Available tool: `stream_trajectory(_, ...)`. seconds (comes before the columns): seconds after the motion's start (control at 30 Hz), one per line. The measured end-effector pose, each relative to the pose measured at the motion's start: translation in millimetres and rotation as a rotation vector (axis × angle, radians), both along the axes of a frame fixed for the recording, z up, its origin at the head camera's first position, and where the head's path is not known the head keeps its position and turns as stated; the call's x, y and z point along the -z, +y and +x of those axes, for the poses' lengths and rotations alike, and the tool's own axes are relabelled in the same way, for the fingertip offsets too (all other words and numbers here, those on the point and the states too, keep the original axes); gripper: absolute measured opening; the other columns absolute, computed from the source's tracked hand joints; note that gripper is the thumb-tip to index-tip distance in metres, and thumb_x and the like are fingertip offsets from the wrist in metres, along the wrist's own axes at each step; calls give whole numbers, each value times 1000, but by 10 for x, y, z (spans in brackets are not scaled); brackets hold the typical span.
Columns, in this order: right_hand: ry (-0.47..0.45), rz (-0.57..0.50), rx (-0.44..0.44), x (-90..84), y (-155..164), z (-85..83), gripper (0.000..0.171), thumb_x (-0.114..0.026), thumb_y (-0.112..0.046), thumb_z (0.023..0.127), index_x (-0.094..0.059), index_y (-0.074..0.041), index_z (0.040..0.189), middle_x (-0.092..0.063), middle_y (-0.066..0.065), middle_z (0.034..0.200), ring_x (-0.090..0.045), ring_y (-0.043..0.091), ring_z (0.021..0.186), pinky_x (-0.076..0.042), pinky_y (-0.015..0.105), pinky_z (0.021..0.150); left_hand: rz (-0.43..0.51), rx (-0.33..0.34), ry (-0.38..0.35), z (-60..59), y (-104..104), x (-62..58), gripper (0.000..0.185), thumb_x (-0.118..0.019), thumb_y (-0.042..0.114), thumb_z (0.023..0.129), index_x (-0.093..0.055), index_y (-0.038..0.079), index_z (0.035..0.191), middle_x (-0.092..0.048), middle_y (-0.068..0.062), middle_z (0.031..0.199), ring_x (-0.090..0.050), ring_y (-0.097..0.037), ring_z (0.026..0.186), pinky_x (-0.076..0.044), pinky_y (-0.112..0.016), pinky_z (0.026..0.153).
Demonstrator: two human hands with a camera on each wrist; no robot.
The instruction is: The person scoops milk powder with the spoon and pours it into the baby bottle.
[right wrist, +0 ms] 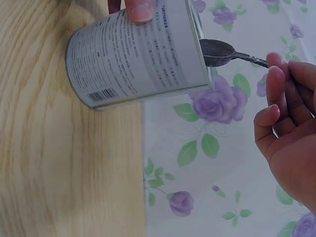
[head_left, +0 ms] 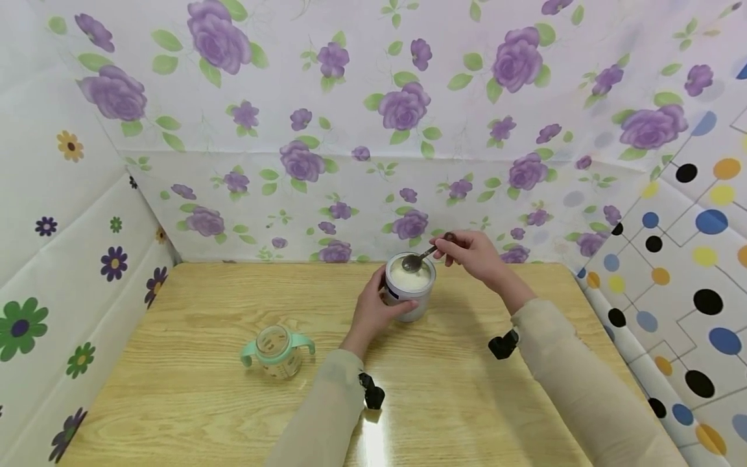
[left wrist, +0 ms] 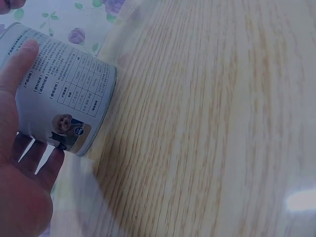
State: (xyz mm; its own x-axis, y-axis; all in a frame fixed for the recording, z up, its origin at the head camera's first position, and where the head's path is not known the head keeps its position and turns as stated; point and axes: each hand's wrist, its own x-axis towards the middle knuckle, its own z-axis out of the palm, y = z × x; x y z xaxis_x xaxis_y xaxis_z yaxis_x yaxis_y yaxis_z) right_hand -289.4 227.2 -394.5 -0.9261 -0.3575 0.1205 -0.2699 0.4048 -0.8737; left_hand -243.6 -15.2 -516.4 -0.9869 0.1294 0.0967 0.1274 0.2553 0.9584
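Tin (head_left: 410, 285): upright on bench (head_left: 204, 363), powder inside
Left hand (head_left: 373, 310): my fingers wrap its side
Right hand (head_left: 474, 254): pinches spoon (head_left: 415, 261) over tin's mouth

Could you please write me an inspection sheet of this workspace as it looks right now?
Surface: wooden table with light grain and a glare spot near the front edge.
Job's things: open tin of white powder standing upright near the back of the table; metal spoon with its bowl over the tin's mouth.
Clutter: small handled bottle with a mint-green collar, apart from the tin, to the left.
Hands: left hand grips the tin's side; right hand pinches the spoon's handle.
Cables: nothing seen.
Surroundings: floral sheeting behind and to the left, dotted sheeting to the right.
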Motion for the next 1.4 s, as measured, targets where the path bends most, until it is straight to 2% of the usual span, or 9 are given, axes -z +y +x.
stream_trajectory(0.2, 11, 55, -48, -14, 9, -52, 31, -61, -28, 112, -79, -3, 116, -77, 19, 109, -68, 35, 86, -56, 31, 76, 3, -2, -10, -7, -5, 18, 101, -97, 32, 82, -40, 26, 165, -52, 0, 160, -49, -25, 148, -41, -49, 122)
stream_trajectory(0.33, 15, 90, -62, 8, 36, -21, 30, -59, -28, 113, -78, -5, 120, -76, 17, 105, -68, 30, 85, -54, 31, 73, 10, -2, -3, -12, -5, 32, 100, -97, 32, 82, -41, 26, 165, -53, 0, 159, -50, -26, 148, -42, -50, 121)
stream_trajectory(0.63, -32, 73, -64, 210, 124, 87, 36, -56, -33, 114, -74, -5, 128, -74, 19, 108, -67, 36, 89, -50, 30, 74, -2, -5, -4, -11, 9, 45, 101, -98, 31, 81, -41, 26, 165, -54, 1, 159, -49, -22, 148, -41, -47, 122)
stream_trajectory(0.73, -41, 58, -67, 275, 124, 121, 35, -56, -32, 114, -74, -5, 128, -74, 16, 106, -67, 31, 86, -49, 30, 73, 1, -6, 2, -18, 6, 42, 100, -97, 31, 82, -41, 25, 165, -54, 0, 159, -49, -23, 148, -41, -48, 122)
stream_trajectory(0.87, -74, 9, -82, 354, 85, 163, 35, -56, -30, 114, -74, -2, 126, -74, 17, 104, -66, 24, 83, -48, 28, 72, 2, -5, -3, -24, 2, 45, 100, -97, 31, 82, -41, 26, 165, -53, 2, 159, -49, -22, 148, -41, -47, 122)
stream_trajectory(1.0, -133, -59, -78, 395, 30, 201, 38, -56, -27, 114, -72, 4, 126, -74, 19, 103, -65, 22, 82, -47, 28, 72, 2, 1, -3, -26, -4, 53, 101, -96, 33, 83, -40, 28, 166, -52, 4, 159, -49, -22, 148, -42, -47, 121)
stream_trajectory(1.23, -245, -193, -21, 491, -18, 207, 47, -55, -28, 115, -65, 14, 131, -74, 11, 98, -65, 16, 81, -46, 27, 69, -6, -2, -3, -28, -12, 63, 101, -96, 36, 82, -39, 29, 166, -52, 4, 159, -50, -24, 147, -44, -49, 119)
stream_trajectory(1.33, -277, -239, 7, 531, -13, 202, 49, -54, -30, 115, -64, 14, 133, -73, 13, 100, -65, 15, 81, -45, 26, 69, -2, -2, -2, -25, -10, 60, 101, -96, 35, 82, -39, 28, 166, -52, 2, 160, -50, -27, 147, -44, -51, 119)
stream_trajectory(1.4, -300, -264, 40, 560, 3, 193, 49, -54, -32, 115, -65, 12, 134, -73, 9, 100, -64, 14, 81, -45, 26, 70, 3, 0, -2, -21, -2, 51, 101, -96, 34, 82, -39, 28, 166, -52, 2, 160, -50, -28, 147, -44, -52, 119)
